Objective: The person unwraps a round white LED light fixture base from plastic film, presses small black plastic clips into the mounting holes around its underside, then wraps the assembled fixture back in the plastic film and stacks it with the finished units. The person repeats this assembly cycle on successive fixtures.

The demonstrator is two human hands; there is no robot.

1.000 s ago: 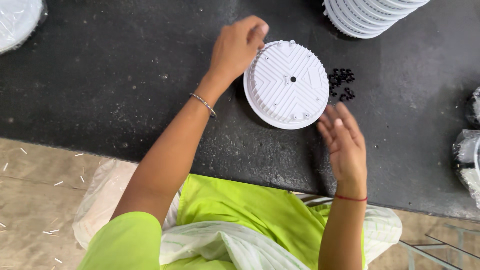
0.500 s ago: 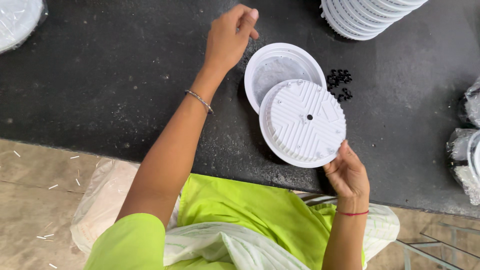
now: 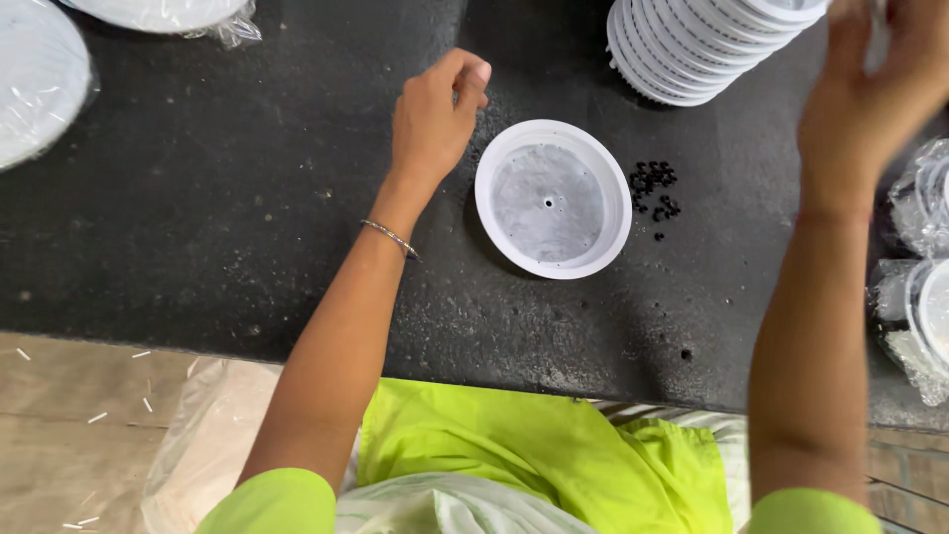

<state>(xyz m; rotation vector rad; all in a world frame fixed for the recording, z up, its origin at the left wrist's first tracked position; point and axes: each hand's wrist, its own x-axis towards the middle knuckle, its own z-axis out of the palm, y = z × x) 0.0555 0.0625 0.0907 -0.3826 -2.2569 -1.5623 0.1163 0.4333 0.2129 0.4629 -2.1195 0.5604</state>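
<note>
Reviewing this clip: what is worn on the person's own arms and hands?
Both arms are bare from short bright lime-green sleeves down. The left hand has a thin metallic bracelet at the wrist and no glove. The right hand is also ungloved; its top is blurred and partly cut off by the frame edge, and nothing shows on that wrist in this view.

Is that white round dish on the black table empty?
Empty: the white dish shows a bare inside with a small centre hole.

A dark, speckled worktop [image 3: 247,227] carries a shallow white round dish [image 3: 553,198], a scatter of small black beads [image 3: 656,188] just beside it, a stack of white ribbed discs [image 3: 692,44], and plastic-wrapped white pieces [image 3: 914,267] along its edges.
</note>
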